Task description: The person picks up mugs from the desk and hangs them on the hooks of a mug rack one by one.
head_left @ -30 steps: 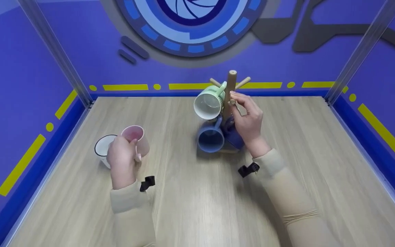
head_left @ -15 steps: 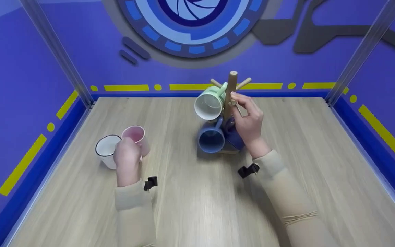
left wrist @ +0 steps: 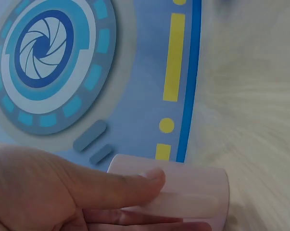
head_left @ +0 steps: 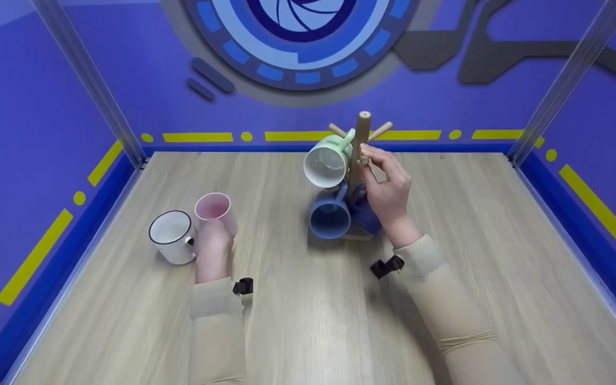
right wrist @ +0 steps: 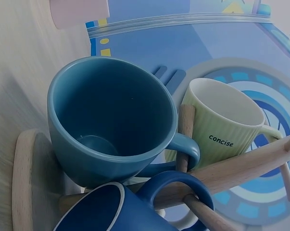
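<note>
My left hand [head_left: 213,246] holds a pink mug [head_left: 231,218] by its handle; in the left wrist view the thumb lies along the handle of that mug [left wrist: 197,175]. Whether its base touches the table cannot be told. A white mug with a dark rim [head_left: 175,251] stands upright just left of it. My right hand [head_left: 392,187] grips a wooden mug tree [head_left: 362,131] near one upper peg. A light green mug [right wrist: 226,125] hangs high on the tree. Lower down hang a teal-blue mug [right wrist: 111,144] and a dark blue mug [right wrist: 140,211], partly hidden by the right hand in the head view.
The wooden table [head_left: 297,310] is bounded by blue printed panels [head_left: 265,115] at the back and sides. Metal posts [head_left: 91,91] stand at the rear corners. Two bare pegs [head_left: 380,130] stick out behind the tree's top.
My left hand has shifted right, away from the white mug, whose handle now shows. The pink mug has moved slightly right with the hand. My right hand keeps its grip on the tree.
</note>
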`<state>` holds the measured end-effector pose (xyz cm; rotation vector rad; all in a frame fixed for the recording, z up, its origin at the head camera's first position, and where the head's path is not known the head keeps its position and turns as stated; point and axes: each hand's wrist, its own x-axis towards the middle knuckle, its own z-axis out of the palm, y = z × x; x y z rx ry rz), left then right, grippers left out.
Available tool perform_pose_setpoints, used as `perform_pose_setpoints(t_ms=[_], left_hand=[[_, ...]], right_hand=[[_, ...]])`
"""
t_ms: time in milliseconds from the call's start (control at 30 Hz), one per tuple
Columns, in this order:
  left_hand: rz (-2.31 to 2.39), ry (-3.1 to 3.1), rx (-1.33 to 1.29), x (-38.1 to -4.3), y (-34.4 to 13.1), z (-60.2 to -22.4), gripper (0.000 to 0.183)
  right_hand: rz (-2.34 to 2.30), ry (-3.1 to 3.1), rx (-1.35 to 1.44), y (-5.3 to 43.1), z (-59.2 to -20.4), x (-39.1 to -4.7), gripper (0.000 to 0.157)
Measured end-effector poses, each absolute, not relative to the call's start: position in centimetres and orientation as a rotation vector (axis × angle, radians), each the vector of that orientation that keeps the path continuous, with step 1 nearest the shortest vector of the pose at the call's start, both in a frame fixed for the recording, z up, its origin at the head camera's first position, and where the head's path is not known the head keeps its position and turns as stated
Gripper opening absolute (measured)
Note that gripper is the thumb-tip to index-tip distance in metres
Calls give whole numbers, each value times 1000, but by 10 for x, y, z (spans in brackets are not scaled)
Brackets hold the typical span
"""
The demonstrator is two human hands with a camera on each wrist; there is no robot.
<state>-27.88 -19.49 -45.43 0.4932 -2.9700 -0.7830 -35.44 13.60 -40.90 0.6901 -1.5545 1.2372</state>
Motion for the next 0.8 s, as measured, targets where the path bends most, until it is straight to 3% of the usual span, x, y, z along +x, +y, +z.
perform_pose_setpoints(t_ms=[200, 533, 800], left_hand=[[-852, -2963, 551, -283, -198, -457, 31], [-942, -2788, 551, -287, -192, -451, 21], [-971, -2677, 586, -289, -193, -444, 24]], right_hand=[[1246, -1552, 695, 136, -409, -354, 21], [1241, -1560, 681, 135, -410, -354, 22], [1255, -1550, 679, 136, -411, -355, 22]])
